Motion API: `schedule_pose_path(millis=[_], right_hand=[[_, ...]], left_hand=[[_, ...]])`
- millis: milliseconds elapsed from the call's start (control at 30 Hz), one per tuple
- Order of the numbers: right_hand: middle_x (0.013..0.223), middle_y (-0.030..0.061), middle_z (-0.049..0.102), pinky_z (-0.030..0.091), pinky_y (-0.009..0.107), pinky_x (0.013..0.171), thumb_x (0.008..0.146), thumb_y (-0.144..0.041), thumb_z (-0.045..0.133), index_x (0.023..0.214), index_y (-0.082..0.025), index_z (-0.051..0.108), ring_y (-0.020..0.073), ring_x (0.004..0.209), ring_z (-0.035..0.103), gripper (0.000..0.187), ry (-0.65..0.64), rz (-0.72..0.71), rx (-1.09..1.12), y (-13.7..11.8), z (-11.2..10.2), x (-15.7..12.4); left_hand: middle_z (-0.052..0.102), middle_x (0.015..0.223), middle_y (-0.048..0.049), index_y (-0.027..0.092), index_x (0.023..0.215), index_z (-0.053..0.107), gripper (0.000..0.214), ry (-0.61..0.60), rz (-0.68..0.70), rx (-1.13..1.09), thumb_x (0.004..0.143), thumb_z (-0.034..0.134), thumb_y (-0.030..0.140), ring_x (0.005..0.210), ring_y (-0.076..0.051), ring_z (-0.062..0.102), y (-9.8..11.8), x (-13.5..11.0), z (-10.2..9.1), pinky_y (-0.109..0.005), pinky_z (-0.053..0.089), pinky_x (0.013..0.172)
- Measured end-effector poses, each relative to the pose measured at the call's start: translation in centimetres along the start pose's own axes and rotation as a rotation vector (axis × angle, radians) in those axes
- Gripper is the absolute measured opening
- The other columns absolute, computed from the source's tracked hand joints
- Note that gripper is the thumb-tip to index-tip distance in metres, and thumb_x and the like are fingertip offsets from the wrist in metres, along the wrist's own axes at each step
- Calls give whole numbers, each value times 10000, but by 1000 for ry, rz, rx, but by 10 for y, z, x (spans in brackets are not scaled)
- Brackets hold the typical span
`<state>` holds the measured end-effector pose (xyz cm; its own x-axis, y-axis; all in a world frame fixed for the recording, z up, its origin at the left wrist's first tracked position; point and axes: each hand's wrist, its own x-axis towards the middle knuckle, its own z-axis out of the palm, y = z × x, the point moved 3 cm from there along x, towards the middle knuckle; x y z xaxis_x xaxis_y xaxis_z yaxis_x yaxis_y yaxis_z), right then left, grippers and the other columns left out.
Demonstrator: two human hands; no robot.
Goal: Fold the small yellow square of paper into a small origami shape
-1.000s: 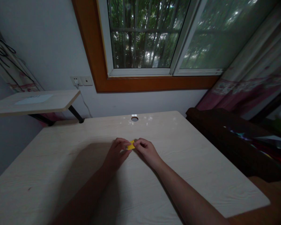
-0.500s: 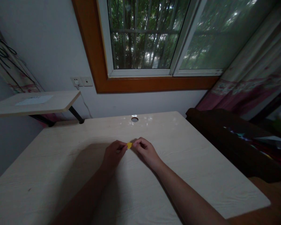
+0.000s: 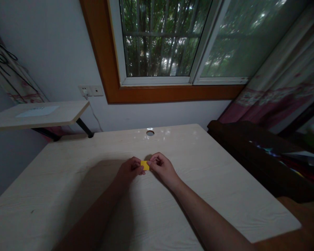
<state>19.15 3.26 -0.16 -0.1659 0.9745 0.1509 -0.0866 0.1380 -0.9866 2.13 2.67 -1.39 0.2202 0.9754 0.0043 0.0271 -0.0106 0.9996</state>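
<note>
A small yellow piece of paper (image 3: 144, 165), roughly rectangular, is pinched between my two hands over the pale wooden desk (image 3: 172, 212). My left hand (image 3: 130, 169) grips its left edge between thumb and fingers. On the opposite side, my right hand (image 3: 163, 167) holds the right edge, its thumb laid across the near face. Both hands are closed, and the fingertips behind the paper are partly hidden.
A raised shelf (image 3: 68, 113) on black legs stands at the desk's back left with a white sheet (image 3: 38, 111) on it. A round cable hole (image 3: 150, 133) is near the back edge. Dark furniture (image 3: 240, 153) borders the right side, below a curtain (image 3: 267, 90).
The yellow paper has turned so that a broader, rectangular face shows. My left fingers have shifted slightly, and my right thumb now lies over the paper's edge.
</note>
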Motion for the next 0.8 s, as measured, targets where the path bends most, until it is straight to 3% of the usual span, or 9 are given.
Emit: schedule_pose_path(millis=[100, 233, 500, 800], right_hand=[[668, -25, 562, 403, 240, 575, 755, -389, 724, 797, -179, 592, 115, 611, 501, 252, 8, -9, -50, -3, 0, -1], [666, -20, 575, 415, 243, 573, 762, -394, 714, 820, -181, 633, 118, 607, 509, 235, 17, -32, -53, -5, 0, -2], [700, 5, 608, 449, 262, 580, 799, -372, 684, 914, -191, 698, 129, 606, 551, 215, -2, -41, -29, -7, 1, -3], [861, 41, 681, 472, 290, 700, 815, -256, 680, 880, -247, 746, 174, 793, 618, 93, -105, -263, -255, -18, 0, -3]], left_hand=[[665, 663, 1, 152, 793, 627, 209, -32, 2, 102, 764, 666, 356, 645, -151, 651, 2, -2, 0, -248, 480, 622], [554, 556, 46, 156, 662, 634, 215, 34, 27, 276, 730, 683, 354, 536, -102, 499, 9, -2, -2, -212, 352, 527], [576, 609, 25, 157, 688, 636, 231, 17, 36, 32, 768, 652, 373, 611, -113, 512, 10, 2, -8, -225, 399, 625], [608, 627, 8, 149, 708, 636, 255, 7, 4, -41, 760, 666, 397, 621, -121, 543, 19, -2, -4, -239, 433, 639]])
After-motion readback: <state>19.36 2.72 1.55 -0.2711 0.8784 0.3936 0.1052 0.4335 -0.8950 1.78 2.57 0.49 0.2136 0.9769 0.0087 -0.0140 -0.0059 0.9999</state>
